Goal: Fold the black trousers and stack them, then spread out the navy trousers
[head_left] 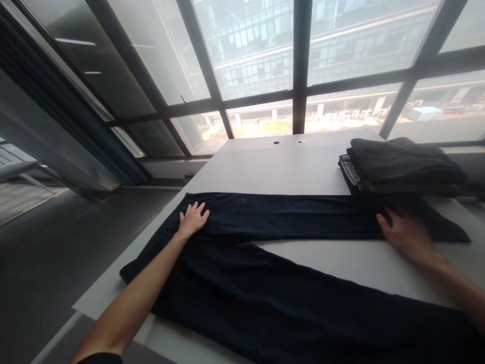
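A pair of dark navy trousers [273, 283] lies spread on the white table, waist to the left and legs stretching right. The far leg runs almost straight across; the near leg slants toward me and passes out of the bottom right of view. My left hand [193, 218] rests flat near the waist, fingers spread on the cloth. Farther right, my right hand [407, 232] lies on the far leg toward its hem, thumb apart. Its other fingertips are dim against the dark cloth, but the hand looks stretched out, holding nothing.
Folded dark clothes [401, 164] are stacked on the white table [280, 169] at the right, just beyond my right hand. Two round holes sit near the table's far edge. Large windows stand behind it. A blue curtain [87, 111] hangs left, above the grey floor [76, 242].
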Demonstrator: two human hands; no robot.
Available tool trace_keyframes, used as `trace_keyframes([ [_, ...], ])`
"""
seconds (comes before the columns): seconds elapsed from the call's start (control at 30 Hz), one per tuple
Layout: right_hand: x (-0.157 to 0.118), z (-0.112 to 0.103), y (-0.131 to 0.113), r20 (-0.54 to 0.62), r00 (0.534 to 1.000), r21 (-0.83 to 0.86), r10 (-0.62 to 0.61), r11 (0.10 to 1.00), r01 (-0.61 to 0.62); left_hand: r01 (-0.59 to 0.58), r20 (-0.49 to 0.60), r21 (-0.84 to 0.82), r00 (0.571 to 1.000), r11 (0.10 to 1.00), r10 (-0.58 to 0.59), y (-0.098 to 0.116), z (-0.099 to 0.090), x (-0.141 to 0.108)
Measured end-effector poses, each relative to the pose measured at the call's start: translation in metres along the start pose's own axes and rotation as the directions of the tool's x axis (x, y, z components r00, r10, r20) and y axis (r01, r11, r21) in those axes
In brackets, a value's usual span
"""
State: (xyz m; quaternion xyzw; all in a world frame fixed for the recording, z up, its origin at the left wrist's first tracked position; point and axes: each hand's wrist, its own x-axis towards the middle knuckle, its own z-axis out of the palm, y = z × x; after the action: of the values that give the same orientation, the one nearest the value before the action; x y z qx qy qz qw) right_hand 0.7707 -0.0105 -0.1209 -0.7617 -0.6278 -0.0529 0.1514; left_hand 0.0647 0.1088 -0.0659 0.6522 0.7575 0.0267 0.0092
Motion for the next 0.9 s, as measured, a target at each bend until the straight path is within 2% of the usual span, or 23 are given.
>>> trace_keyframes([
  [0.07, -0.003, -0.004, -0.008, -0.057, 0.997, 0.011, -0.045, 0.999, 0.046, -0.078, 0.009, -0.018, 0.997, 0.997, 0.079, 0.013, 0.001, 0.004],
  [0.13, -0.005, -0.002, -0.015, -0.069, 0.991, 0.060, -0.116, 0.991, 0.120, -0.147, 0.063, -0.027, 0.987, 0.989, 0.148, 0.024, 0.005, 0.010],
  [0.2, -0.007, 0.004, -0.020, -0.056, 0.979, 0.113, -0.197, 0.973, 0.202, -0.154, 0.098, -0.016, 0.983, 0.988, 0.155, 0.032, 0.009, 0.017],
  [0.3, -0.011, 0.015, -0.025, 0.000, 0.961, 0.112, -0.278, 0.954, 0.276, -0.121, 0.093, 0.024, 0.989, 0.992, 0.118, 0.036, 0.011, 0.030],
  [0.53, -0.013, 0.025, -0.012, 0.167, 0.968, 0.003, -0.187, 0.982, 0.190, -0.096, 0.097, 0.055, 0.991, 0.994, 0.090, 0.034, 0.008, 0.043],
  [0.73, -0.006, 0.025, 0.006, 0.198, 0.973, -0.038, -0.118, 0.991, 0.128, -0.105, 0.025, -0.053, 0.994, 0.993, 0.107, 0.044, -0.002, 0.028],
  [0.8, -0.005, 0.025, 0.006, 0.203, 0.972, -0.039, -0.116, 0.991, 0.126, -0.178, 0.002, -0.069, 0.984, 0.982, 0.179, 0.055, -0.005, 0.016],
  [0.9, -0.002, 0.024, 0.007, 0.211, 0.970, -0.037, -0.119, 0.991, 0.130, -0.365, 0.042, -0.073, 0.929, 0.928, 0.368, 0.080, -0.003, -0.004],
])
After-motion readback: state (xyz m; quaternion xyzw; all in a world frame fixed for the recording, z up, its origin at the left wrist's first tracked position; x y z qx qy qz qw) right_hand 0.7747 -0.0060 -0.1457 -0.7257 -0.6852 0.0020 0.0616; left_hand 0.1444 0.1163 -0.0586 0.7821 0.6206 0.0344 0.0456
